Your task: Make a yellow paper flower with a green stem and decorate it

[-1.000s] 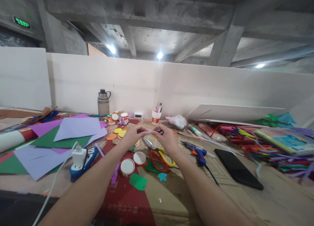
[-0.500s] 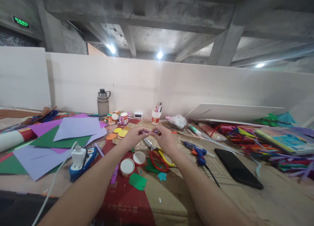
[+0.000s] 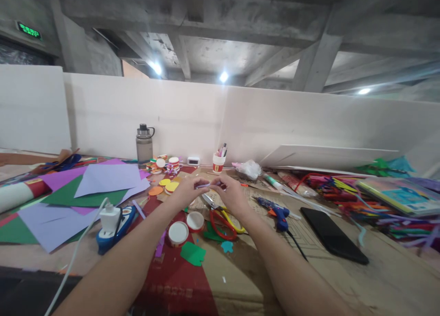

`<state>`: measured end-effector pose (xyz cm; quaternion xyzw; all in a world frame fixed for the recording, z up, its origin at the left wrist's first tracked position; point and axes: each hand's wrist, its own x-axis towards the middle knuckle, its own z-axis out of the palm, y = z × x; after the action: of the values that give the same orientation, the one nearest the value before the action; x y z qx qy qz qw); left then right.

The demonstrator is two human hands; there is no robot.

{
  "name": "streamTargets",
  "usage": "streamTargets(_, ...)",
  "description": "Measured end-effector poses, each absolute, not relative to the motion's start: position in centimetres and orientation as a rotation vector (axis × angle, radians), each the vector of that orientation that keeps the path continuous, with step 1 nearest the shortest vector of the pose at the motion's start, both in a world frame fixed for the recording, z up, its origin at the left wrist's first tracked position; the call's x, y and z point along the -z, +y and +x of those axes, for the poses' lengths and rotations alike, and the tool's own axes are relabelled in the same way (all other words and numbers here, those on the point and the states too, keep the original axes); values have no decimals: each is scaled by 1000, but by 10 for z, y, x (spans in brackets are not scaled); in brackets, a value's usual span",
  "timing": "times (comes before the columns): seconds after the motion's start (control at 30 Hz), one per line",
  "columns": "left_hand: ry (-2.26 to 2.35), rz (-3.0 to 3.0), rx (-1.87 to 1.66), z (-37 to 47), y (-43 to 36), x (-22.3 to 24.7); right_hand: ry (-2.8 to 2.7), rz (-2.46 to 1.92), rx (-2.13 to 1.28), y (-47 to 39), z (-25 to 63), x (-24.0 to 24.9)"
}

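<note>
My left hand (image 3: 188, 191) and my right hand (image 3: 227, 193) meet above the middle of the cardboard, fingertips nearly touching. Between them runs a thin light-purple paper strip (image 3: 202, 185), pinched by both hands and partly hidden by the fingers. Under my hands lie scissors (image 3: 223, 224) with red and yellow handles, their blades pointing away from me. Nearer to me stand two small white-topped round tubs (image 3: 178, 233) with red sides. Beside them are a green paper scrap (image 3: 193, 253) and a blue flower-shaped cutout (image 3: 227, 247). Yellow paper circles (image 3: 171, 187) lie left of my left hand.
To the right are a blue glue gun (image 3: 280, 215), a black phone (image 3: 333, 236) and a heap of coloured pipe cleaners (image 3: 340, 192). Coloured paper sheets (image 3: 106, 181) and a power strip (image 3: 115, 231) lie left. A bottle (image 3: 144, 146) and pen cup (image 3: 218, 162) stand behind.
My fingers have shifted slightly, and a little more of the purple strip shows between them. Everything else on the table stays where it was.
</note>
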<state>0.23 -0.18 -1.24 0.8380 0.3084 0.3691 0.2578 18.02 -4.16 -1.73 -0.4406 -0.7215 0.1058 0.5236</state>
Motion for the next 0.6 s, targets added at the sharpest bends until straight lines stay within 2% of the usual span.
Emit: streamTargets(0.6, 890, 2224, -976, 1, 0, 13, -1753, -1083, -198, -45, 180, 13)
